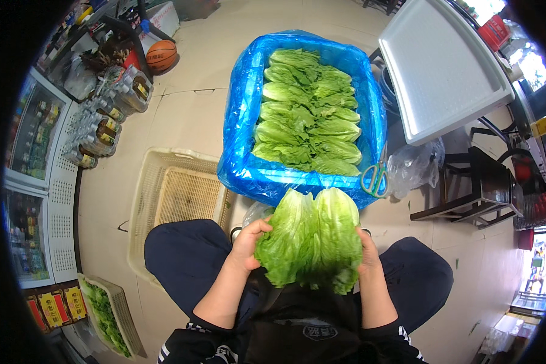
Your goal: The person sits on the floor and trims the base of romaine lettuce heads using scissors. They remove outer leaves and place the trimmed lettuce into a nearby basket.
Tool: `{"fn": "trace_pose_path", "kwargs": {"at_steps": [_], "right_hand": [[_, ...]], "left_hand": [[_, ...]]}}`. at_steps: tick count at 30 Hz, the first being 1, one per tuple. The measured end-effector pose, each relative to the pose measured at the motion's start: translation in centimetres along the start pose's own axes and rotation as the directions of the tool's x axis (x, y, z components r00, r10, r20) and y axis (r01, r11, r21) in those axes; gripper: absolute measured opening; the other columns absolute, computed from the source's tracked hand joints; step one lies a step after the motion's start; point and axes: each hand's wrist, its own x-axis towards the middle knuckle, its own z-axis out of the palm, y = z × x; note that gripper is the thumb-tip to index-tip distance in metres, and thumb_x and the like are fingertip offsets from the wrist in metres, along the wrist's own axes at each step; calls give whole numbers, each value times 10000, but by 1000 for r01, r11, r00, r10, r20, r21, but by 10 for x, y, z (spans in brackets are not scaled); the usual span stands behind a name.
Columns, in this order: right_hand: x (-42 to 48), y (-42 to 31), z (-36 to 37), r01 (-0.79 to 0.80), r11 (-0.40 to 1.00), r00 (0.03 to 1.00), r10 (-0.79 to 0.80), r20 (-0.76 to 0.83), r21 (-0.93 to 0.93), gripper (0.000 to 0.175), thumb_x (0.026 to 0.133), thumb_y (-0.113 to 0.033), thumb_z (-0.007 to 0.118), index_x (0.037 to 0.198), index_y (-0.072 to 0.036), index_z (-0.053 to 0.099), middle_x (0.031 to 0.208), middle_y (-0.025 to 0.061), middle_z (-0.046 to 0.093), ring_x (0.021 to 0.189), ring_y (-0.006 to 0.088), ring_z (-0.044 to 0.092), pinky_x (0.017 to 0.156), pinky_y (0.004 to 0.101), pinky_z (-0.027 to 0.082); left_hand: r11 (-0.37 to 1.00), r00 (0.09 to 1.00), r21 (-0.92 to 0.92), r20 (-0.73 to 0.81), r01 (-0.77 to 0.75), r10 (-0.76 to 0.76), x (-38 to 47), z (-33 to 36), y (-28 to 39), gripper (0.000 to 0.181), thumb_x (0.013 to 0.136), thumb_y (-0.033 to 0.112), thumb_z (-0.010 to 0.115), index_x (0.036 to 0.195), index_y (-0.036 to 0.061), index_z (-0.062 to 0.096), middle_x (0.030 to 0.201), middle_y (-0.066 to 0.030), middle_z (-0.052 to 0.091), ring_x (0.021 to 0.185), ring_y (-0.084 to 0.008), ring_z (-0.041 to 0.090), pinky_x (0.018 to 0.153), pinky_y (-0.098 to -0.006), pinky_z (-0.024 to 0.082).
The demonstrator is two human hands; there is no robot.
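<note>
Two heads of romaine-type lettuce [311,241] are held side by side above my lap, leafy ends towards me. My left hand [250,243] grips the left side of the pair, and my right hand [368,248] grips the right side. Just beyond them stands a crate lined with blue plastic film [239,113]. Inside it, more lettuce heads [309,113] lie in two columns, their leafy ends meeting in the middle. Green-handled scissors [376,177] hang at the crate's near right corner, blades up.
A cream plastic basket [148,200] sits by my left knee; another basket [125,314] holding greens is at lower left. At right are a white tray table [450,68], a clear plastic bag [416,166] and a dark wooden stool [477,182]. Bottle packs [104,127] and a basketball [161,55] stand left.
</note>
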Motion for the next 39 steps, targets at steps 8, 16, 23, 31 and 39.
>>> {"fn": "trace_pose_path", "kwargs": {"at_steps": [8,16,23,31,39], "right_hand": [[3,-5,5,109,915,956,-203,210,388,634,939,-483,467,1427,-84,396,1391,153,483,1241,330,499,1029,503,416],[-8,3,4,117,943,957,-191,219,313,588,955,-428,434,1420,-71,400,1365,152,502,1212,317,519,1004,465,436],[-6,15,16,163,947,986,-165,18,-277,570,985,-288,430,1471,-33,278,1398,135,424,1261,253,441,1047,371,353],[-5,10,-5,374,584,887,-452,94,-720,526,1008,-279,354,1467,-22,338,1257,142,390,1194,237,354,1085,323,233],[-10,7,-4,355,800,924,-378,53,-484,576,1014,-335,333,1499,-34,255,1411,99,363,1338,217,332,1118,346,262]], "left_hand": [[998,999,-54,-50,-24,21,8,26,7,501,904,221,536,1362,37,452,1275,-145,578,1117,-281,597,939,-417,494],[430,910,903,-153,-30,386,40,20,-19,505,885,24,569,1368,13,420,1207,-117,580,1039,-187,560,924,-301,443],[975,995,200,-19,99,-98,40,24,-54,430,988,174,449,1375,-11,418,1282,-156,567,1087,-254,619,918,-379,519],[997,996,49,61,57,-60,34,28,-54,581,980,444,431,1331,-18,470,1259,-179,585,1123,-268,603,958,-429,495],[893,999,448,2,-39,43,30,59,-60,541,894,146,625,1373,18,409,1264,-111,569,1112,-234,601,949,-390,501]]}}
